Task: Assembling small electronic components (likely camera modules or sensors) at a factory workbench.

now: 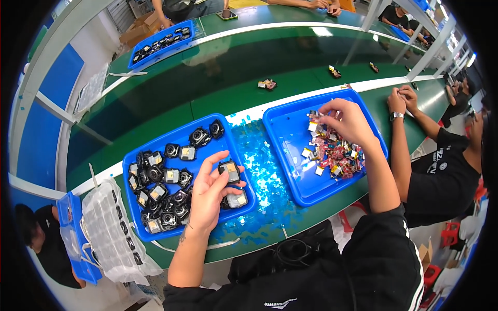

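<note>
My left hand (207, 194) holds a black smartwatch case (229, 171) with a grey face between thumb and fingers. It is over the right side of the left blue tray (244, 155), where many similar black watch cases (168, 176) lie in loose rows. My right hand (346, 122) reaches over the right blue tray (280, 155). Its thumb and index finger close together at the edge of a pile of small circuit boards with batteries (332, 150); what sits between the fingertips is too small to make out.
Blue film scraps (262, 166) litter the green table between the trays. Small assemblies (267, 84) rest on the green belt beyond. Another tray of watch cases (161, 44) stands at the far left. Clear plastic trays (111, 228) are stacked at near left. A co-worker's hands (402, 101) are at right.
</note>
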The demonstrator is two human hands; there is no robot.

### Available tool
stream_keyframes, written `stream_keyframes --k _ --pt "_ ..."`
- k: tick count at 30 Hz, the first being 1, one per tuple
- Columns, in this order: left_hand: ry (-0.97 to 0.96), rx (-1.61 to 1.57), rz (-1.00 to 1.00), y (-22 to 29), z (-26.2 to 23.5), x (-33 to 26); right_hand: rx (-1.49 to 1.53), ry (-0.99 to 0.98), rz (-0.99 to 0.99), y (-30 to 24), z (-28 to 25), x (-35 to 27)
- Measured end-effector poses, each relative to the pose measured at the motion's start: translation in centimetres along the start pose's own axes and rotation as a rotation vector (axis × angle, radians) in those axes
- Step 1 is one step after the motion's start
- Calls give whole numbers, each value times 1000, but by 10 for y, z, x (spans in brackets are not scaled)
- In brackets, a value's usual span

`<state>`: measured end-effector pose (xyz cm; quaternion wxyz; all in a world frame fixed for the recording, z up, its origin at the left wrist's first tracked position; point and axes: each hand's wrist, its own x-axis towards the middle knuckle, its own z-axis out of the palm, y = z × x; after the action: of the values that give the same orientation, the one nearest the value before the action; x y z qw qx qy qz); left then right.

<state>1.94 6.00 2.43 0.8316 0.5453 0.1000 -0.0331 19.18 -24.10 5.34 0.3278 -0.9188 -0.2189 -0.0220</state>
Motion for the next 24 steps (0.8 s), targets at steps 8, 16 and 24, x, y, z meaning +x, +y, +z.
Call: stream_keyframes --k 8,16,24 --pt "-41 68 -24 -7 2 3 115 21 133 12 -4 -17" --pt "-53 185 50 -8 0 6 -56 30 11 -6 5 -4" --pt "-139 269 -4 -14 0 2 -86 -36 -283 16 55 10"
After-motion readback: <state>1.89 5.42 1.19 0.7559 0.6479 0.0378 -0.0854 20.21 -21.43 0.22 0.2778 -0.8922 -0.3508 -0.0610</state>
